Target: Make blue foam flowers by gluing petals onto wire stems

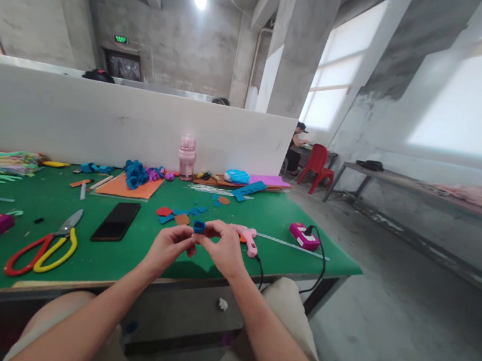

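A small rolled piece of blue felt (199, 227) is pinched between my two hands, above the front part of the green table. My left hand (170, 246) grips its left side with thumb and fingers closed. From the right, my right hand (222, 246) closes on the same piece with thumb and fingertips. Just beyond my right hand lies a pink glue gun (250, 240), its cord hanging over the table edge. Loose felt pieces lie behind my hands, among them a red piece (164, 211) and a brown piece (182, 219).
Left of my hands lie a black phone (116, 222) and red-and-yellow-handled scissors (50, 245). A purple power strip (304, 236) sits at the right. Blue felt flowers (135, 174), a pink bottle (187, 158) and a white partition (141, 123) stand at the back. A person sits beyond, near a red chair (317, 166).
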`<state>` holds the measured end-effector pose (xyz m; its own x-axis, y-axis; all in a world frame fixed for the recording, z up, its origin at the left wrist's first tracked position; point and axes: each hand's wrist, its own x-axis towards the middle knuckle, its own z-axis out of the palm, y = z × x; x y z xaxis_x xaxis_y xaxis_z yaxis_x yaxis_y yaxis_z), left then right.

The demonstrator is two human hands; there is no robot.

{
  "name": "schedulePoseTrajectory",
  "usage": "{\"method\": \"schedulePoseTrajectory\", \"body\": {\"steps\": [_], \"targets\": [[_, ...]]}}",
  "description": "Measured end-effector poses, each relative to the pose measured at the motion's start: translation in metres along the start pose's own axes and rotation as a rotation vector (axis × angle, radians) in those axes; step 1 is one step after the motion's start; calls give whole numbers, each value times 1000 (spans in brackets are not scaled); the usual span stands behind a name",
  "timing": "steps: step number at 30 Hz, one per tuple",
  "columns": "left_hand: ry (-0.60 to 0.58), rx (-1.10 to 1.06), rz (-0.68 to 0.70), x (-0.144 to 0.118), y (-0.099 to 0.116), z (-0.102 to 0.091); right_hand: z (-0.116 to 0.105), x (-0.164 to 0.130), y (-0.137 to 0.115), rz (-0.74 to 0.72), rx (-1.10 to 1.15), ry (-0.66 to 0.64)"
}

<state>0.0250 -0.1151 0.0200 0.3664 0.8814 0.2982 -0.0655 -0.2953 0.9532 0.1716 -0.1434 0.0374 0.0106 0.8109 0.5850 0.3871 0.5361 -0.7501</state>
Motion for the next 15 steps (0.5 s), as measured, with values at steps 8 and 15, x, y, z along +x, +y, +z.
{"method": "schedulePoseTrajectory", "body": {"steps": [8,15], "targets": [[-7,43,47,0,0,-1,-5,0,-3,-70,-60,-50],[-52,36,28,0,0,-1,-5,1,-1,-67,-70,-49]]}}
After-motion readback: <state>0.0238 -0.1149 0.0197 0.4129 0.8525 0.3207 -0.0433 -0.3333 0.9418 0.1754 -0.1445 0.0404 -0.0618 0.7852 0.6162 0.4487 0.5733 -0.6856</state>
